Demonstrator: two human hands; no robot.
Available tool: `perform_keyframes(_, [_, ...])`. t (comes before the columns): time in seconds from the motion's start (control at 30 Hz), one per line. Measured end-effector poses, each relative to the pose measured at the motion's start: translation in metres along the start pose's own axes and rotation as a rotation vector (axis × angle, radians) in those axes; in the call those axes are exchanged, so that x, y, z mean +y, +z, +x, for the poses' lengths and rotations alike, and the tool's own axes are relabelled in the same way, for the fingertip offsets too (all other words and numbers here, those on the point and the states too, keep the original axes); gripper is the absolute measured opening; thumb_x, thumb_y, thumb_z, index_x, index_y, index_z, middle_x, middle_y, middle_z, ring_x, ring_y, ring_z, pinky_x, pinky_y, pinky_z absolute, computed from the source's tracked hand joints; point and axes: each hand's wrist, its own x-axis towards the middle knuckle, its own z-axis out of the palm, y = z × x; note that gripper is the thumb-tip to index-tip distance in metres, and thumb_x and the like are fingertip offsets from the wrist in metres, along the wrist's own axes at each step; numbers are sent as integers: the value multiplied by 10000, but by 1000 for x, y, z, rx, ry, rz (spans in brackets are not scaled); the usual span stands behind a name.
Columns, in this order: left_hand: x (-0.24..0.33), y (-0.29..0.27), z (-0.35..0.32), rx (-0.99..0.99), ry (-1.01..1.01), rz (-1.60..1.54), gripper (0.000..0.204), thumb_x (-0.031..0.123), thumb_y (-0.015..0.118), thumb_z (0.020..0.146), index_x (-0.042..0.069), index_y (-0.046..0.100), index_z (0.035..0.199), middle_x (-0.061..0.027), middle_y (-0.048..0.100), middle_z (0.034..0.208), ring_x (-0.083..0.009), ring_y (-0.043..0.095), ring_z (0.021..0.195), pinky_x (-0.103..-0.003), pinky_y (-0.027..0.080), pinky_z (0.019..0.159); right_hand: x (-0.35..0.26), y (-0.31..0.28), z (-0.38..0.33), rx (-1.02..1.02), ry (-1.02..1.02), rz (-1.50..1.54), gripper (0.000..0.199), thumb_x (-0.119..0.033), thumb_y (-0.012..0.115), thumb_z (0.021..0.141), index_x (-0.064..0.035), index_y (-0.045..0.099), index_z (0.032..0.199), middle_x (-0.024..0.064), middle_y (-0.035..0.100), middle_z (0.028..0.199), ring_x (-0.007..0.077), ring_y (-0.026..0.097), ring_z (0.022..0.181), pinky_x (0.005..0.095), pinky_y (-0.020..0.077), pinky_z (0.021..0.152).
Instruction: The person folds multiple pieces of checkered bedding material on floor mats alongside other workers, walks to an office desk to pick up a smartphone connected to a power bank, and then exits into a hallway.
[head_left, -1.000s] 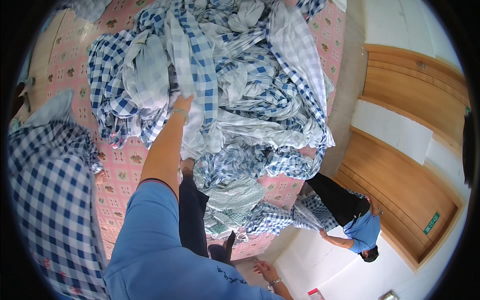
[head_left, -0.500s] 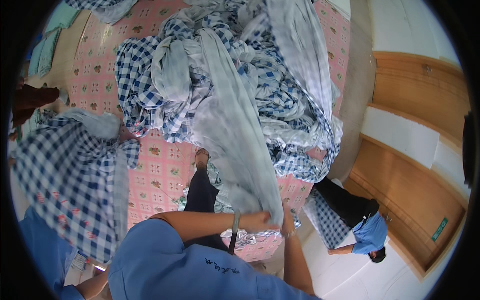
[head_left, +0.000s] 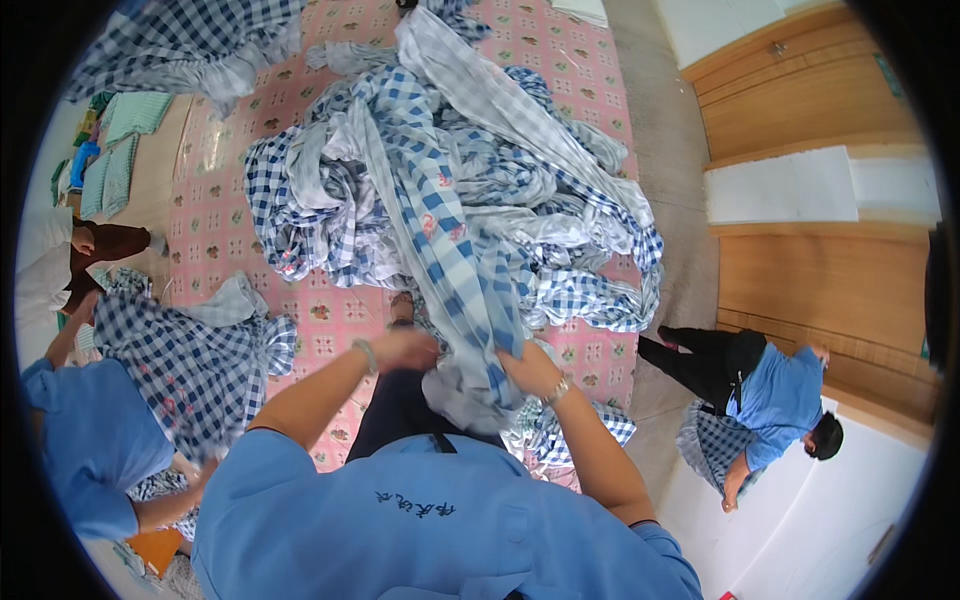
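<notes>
Across the pink patterned table [head_left: 215, 215], a heap of checked sheets [head_left: 330, 200] is spread. One blue checked sheet [head_left: 450, 260] is gripped at its near end by left hand [head_left: 405, 350] and right hand [head_left: 530, 368], fingers clenched, forearms converging.

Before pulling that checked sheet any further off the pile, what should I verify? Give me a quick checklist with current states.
1. Left hand grips the blue checked sheet: ok, fingers closed on the bunched end.
2. Right hand grips the same sheet: ok.
3. Sheet free of the pile: not ok, its far end runs in among the other cloths.
4. Co-worker at left apart from it: ok, handling a separate checked cloth.
5. Person at right apart: ok, standing off the pink mat.
6. Anything caught under the sheet: cannot tell.
</notes>
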Motion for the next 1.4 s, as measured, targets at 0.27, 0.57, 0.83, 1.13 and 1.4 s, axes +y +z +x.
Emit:
perform_keyframes(0.27, [-57,127,83,575,117,-1128,406,339,384,811,63,420,1107,-86,509,1030,-231,495,922,-368,379,779,-17,5,-301,-228,-314,44,207,-147,492,741,-31,534,906,166,559,745,304,542,688,329,430,627])
perform_keyframes(0.57, [83,323,154,320,182,-1232,401,337,366,818,59,424,1101,-91,513,1020,-232,499,918,-370,382,786,98,44,-506,-150,63,103,276,-169,598,693,-25,553,924,111,584,851,182,552,744,283,425,661])
perform_keyframes(0.83, [83,449,22,-144,-166,-976,397,335,351,824,55,428,1095,-95,517,1010,-234,502,915,-372,385,793,113,-33,-515,719,103,378,405,-335,355,788,-40,524,1008,77,508,1046,148,471,941,295,342,820])
perform_keyframes(1.13, [69,411,-120,-641,-374,-701,394,333,334,831,51,432,1089,-100,521,1000,-235,506,911,-375,388,800,216,187,-341,555,297,512,509,-373,554,688,19,494,1008,167,544,932,235,538,825,324,430,665])
perform_keyframes(1.4, [13,306,-261,-289,-286,-960,393,331,318,837,47,436,1083,-105,524,991,-237,510,908,-377,391,807,45,161,-291,544,-62,1260,255,-139,499,718,-26,490,946,73,551,868,182,535,768,284,435,707])
